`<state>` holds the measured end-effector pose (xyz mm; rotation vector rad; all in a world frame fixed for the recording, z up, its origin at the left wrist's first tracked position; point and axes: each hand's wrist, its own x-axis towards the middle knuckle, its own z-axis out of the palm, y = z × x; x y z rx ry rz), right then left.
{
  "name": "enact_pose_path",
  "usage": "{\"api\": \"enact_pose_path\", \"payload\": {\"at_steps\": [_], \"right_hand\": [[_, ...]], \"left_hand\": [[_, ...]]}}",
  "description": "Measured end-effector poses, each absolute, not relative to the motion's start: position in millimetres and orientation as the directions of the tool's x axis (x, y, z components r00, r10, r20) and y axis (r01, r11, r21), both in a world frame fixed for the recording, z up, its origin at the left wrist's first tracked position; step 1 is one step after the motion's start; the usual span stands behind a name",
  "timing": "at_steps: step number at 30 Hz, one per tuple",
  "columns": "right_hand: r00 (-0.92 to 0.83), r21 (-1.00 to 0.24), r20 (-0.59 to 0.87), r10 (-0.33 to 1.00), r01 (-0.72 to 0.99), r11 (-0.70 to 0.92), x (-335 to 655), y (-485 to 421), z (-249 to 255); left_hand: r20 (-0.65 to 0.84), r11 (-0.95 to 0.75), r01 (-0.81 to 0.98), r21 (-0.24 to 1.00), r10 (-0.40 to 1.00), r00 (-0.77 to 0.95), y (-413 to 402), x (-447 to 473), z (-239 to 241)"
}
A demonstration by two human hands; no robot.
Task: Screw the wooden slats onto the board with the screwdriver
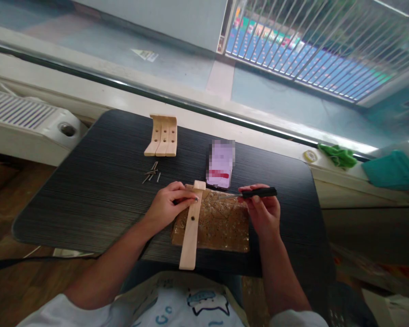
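Note:
A pale wooden piece [190,243] with a bent upper end lies across the left part of a brown, tape-wrapped block [223,227]. A screw sits in its lower hole. At the upper hole my left hand [167,205] pinches a small screw [196,200] between thumb and finger; most of it is hidden. My right hand [265,212] is closed around a screwdriver [261,192] with a black handle. Its thin shaft points left over the block, apart from the wooden piece.
Several loose screws [152,172] lie on the dark table [88,190]. Behind them stand three similar wooden pieces [164,136] side by side. A phone [221,163] rests beyond the block. On the sill are a tape roll [310,156], a green cloth [339,156] and a teal container [391,170].

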<state>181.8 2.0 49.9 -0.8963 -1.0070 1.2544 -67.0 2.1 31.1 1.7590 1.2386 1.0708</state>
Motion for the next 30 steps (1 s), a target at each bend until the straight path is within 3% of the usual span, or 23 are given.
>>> {"api": "enact_pose_path", "payload": {"at_steps": [9,15,20,30], "right_hand": [[-0.214,-0.959,0.264,0.94,0.047,0.28,159.1,1.7,91.0],[-0.417,-0.812,0.303,0.857,0.358,0.462,141.7,8.8,110.3],[-0.51,-0.701,0.31,0.802,0.447,0.556,132.7,12.1,119.0],[-0.549,-0.653,0.231,0.804,0.524,0.546,125.5,15.2,125.6]], "left_hand": [[0.274,-0.333,0.38,0.863,0.94,0.202,1.8,-66.7,23.4],[0.286,-0.343,0.366,0.865,0.937,0.202,2.0,-65.5,22.5],[0.305,-0.363,0.359,0.86,0.929,0.207,2.2,-65.5,22.6],[0.288,-0.35,0.371,0.86,0.933,0.214,3.0,-65.7,21.3]]}}
